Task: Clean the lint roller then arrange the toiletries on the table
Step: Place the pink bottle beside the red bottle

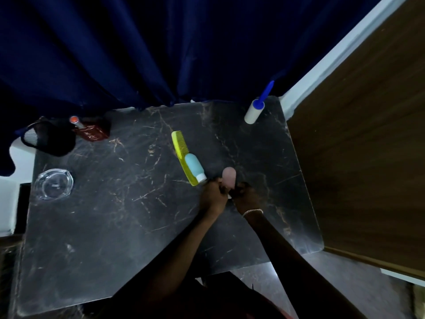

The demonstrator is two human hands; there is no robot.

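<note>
The desk is seen in black, marbled with thin pale and rust-brown veins. A deep navy curtain is hung at twelve o'clock. At one o'clock a lint roller is shown with a white roll and a bright blue handle. Near the centre a yellow-green comb is overlapped by a pale teal bottle with a white cap, and a dusty pink bottle is shown just beside it. At ten o'clock a dark red box, an orange-tipped tube and a black mesh pouch are seen. A clear glass ashtray is set at nine o'clock. Brown wood grain is shown on the panel at three o'clock.
</note>
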